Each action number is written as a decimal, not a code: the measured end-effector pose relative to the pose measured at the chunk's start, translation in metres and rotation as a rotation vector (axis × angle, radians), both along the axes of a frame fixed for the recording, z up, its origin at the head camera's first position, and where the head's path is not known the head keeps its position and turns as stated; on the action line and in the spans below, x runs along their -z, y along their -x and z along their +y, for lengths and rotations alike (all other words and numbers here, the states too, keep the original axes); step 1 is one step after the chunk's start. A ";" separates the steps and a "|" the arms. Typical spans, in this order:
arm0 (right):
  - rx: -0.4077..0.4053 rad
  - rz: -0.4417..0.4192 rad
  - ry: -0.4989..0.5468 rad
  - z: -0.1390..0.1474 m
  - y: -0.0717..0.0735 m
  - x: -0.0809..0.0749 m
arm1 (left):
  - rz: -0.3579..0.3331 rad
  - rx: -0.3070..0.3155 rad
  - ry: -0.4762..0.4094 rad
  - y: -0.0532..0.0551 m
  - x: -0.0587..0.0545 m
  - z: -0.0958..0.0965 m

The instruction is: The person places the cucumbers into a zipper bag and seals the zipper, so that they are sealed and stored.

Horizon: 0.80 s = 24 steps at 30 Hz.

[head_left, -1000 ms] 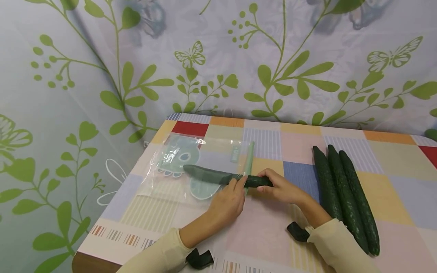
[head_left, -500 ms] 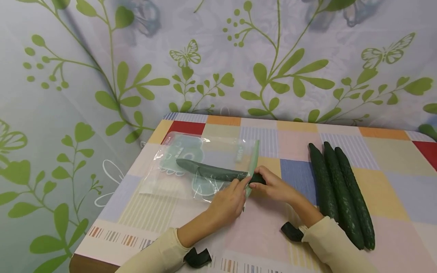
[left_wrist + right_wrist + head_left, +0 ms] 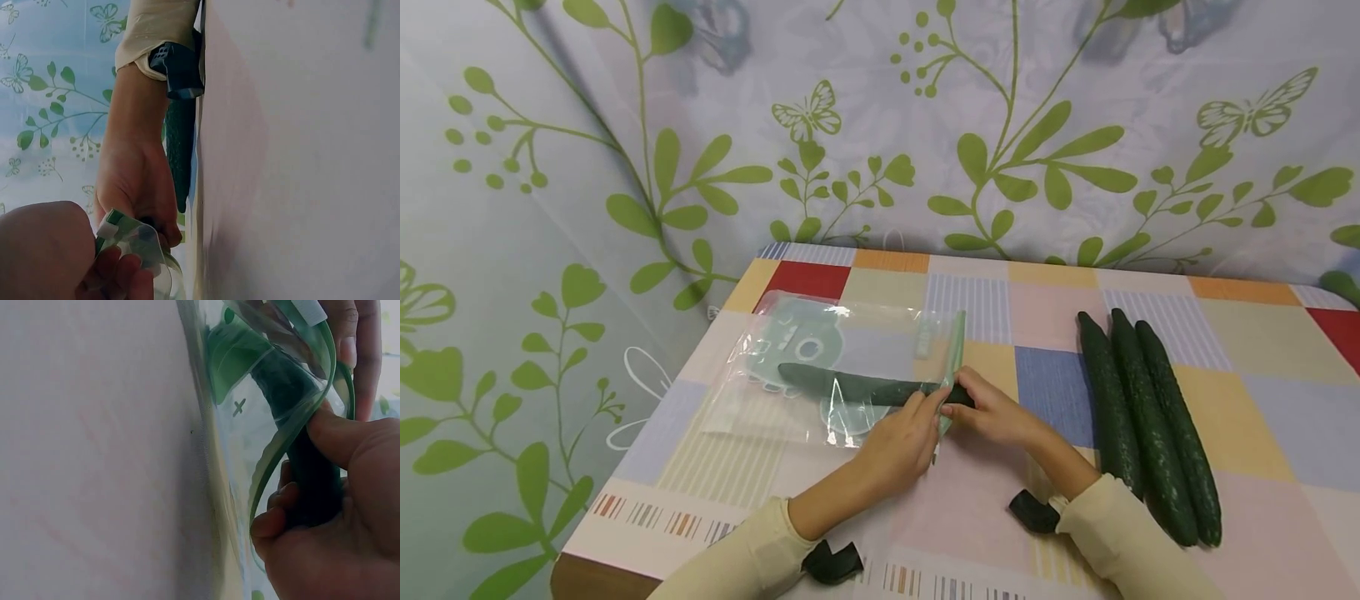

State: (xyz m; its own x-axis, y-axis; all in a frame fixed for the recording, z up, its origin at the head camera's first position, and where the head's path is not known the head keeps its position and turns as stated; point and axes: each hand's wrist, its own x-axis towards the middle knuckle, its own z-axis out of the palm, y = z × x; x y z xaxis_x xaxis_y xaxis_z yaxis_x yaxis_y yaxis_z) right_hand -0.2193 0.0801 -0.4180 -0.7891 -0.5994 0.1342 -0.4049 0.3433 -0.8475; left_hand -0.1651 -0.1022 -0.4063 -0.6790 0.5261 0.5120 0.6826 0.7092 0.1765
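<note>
A dark green cucumber lies mostly inside a clear zip bag printed with a pale green cartoon figure. The bag's green zip edge stands at its right side, and in the right wrist view its mouth gapes around the cucumber. My right hand grips the cucumber's near end just outside the mouth, thumb and fingers curled round it. My left hand pinches the bag's mouth at the zip edge; in the left wrist view its fingers curl on the plastic.
Three more cucumbers lie side by side on the right of the table. A patchwork cloth covers the tabletop, whose left edge slopes toward a leaf-patterned curtain behind. Black wrist devices sit on both forearms.
My right hand has pushed the cucumber leftward, deeper into the bag, so less of it sticks out. The left hand keeps its hold on the bag's mouth.
</note>
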 end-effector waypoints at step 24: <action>0.113 -0.090 -0.096 0.001 0.004 0.010 | -0.174 -0.039 0.055 -0.002 0.002 0.002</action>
